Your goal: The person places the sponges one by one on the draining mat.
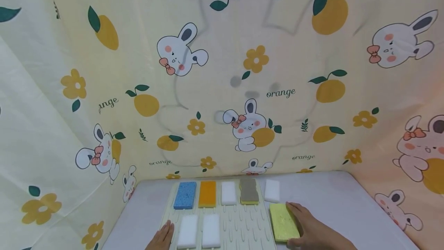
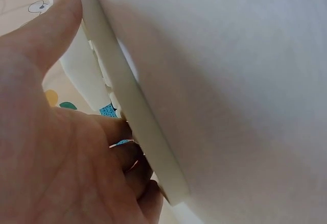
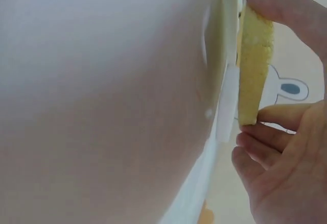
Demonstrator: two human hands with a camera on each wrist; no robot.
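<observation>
My right hand (image 1: 312,228) holds a yellow sponge (image 1: 283,223) between thumb and fingertips, just right of a pale ribbed mat (image 1: 248,234). In the right wrist view the sponge (image 3: 254,55) stands edge-on, the thumb at one end and fingers at the other. My left hand (image 1: 162,236) rests along the mat's left edge; in the left wrist view its fingers touch the mat's rim (image 2: 148,142). On the mat's far row lie a blue sponge (image 1: 185,195), an orange sponge (image 1: 207,194), a white sponge (image 1: 229,193) and a grey-topped sponge (image 1: 249,191). Two white sponges (image 1: 187,231) lie nearer.
Another white sponge (image 1: 272,191) lies on the white table (image 1: 322,200), off the mat's far right corner. A printed curtain (image 1: 215,88) with rabbits and oranges surrounds the table at the back and sides.
</observation>
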